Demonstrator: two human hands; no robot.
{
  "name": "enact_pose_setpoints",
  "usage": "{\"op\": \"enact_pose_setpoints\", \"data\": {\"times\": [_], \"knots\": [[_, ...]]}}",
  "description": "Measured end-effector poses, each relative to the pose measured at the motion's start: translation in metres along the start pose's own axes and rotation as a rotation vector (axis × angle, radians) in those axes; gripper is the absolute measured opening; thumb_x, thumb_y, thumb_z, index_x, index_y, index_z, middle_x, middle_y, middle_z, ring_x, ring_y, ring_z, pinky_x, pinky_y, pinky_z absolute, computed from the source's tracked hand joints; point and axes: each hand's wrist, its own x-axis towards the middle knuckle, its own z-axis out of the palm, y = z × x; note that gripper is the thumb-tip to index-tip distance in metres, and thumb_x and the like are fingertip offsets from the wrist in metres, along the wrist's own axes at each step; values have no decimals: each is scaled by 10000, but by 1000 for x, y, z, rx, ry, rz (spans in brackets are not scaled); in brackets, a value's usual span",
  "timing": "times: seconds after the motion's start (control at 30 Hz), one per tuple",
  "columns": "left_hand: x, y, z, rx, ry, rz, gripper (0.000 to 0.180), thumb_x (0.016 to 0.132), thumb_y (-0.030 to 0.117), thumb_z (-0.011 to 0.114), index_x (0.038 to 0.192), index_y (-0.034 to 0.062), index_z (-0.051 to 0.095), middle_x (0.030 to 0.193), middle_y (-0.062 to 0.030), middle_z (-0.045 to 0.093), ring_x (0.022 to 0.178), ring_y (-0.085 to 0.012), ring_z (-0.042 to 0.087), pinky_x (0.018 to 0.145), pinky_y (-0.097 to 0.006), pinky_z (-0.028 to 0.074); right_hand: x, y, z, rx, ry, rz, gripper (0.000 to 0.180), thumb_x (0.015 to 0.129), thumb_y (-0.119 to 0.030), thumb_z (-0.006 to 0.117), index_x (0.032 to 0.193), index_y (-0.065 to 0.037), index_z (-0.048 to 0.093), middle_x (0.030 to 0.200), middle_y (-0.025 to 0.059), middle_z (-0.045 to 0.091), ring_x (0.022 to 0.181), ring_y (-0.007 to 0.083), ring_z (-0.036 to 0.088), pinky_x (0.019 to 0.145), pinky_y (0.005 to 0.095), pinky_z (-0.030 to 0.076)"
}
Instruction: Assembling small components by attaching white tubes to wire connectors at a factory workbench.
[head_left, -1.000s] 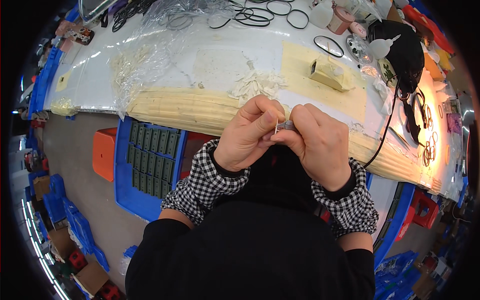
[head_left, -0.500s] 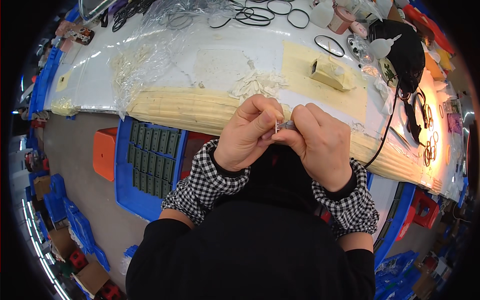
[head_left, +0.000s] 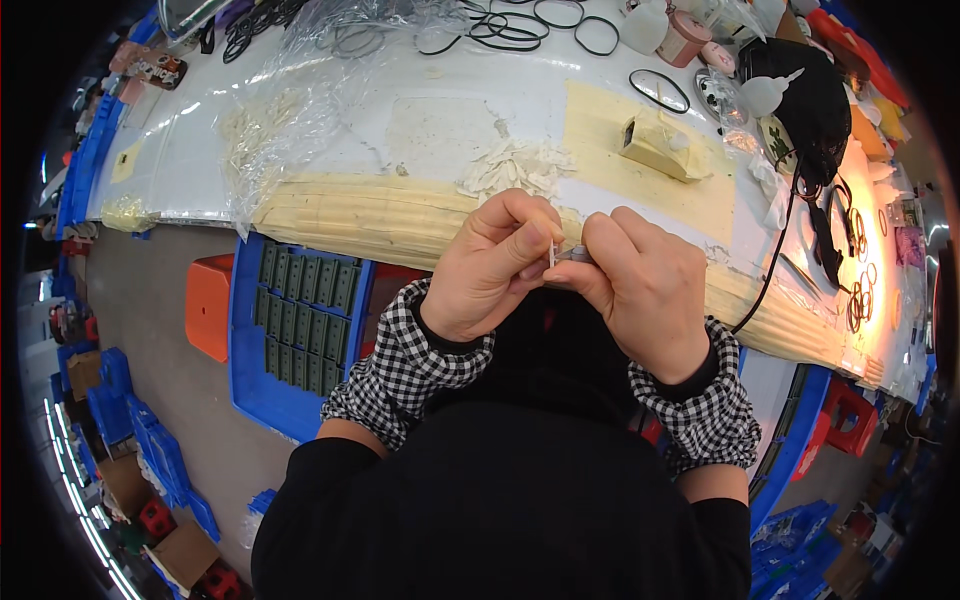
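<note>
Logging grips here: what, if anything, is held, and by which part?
The left hand pinches a thin pale piece, the right hand a grey piece by its right end; the pale one's gripped part is unclear.

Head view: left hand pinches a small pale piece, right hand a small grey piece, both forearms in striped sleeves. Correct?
Not quite: the sleeves are checked, not striped, as the head view shows. The left hand does pinch a small pale piece, the right hand a small grey piece.

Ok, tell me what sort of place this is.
Probably a workshop or factory assembly area: a long, cluttered worktable, a blue tray holding rows of dark green parts, and blue plastic bins at the lower left.
</note>
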Motion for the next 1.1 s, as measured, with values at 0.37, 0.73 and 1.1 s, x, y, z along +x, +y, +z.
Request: {"op": "enact_pose_setpoints", "data": {"times": [0.37,0.73,1.1], "knots": [[0,1,0,11,18,-17,84,927,136,556,895,64,530,817,-1,519,600,-33,405,501,-153,337,1,-1,-1,-7,-23,0,405,788,-492,596,731,-103,498,598,30,417,465,196,489,407,304,384],[0,10,10,20,185,16,124,955,163,508,908,50,528,802,-9,528,604,-40,395,524,-154,325,5,16,3,197,-20,81,316,800,-372,654,773,-83,531,648,50,506,531,219,542,463,313,425],[-5,32,-1,23,421,112,234,978,185,425,1078,-3,522,943,-72,560,838,-133,550,716,-231,474,16,17,37,149,-36,164,179,751,-115,660,923,-116,609,804,42,536,637,244,594,547,342,474]]}}
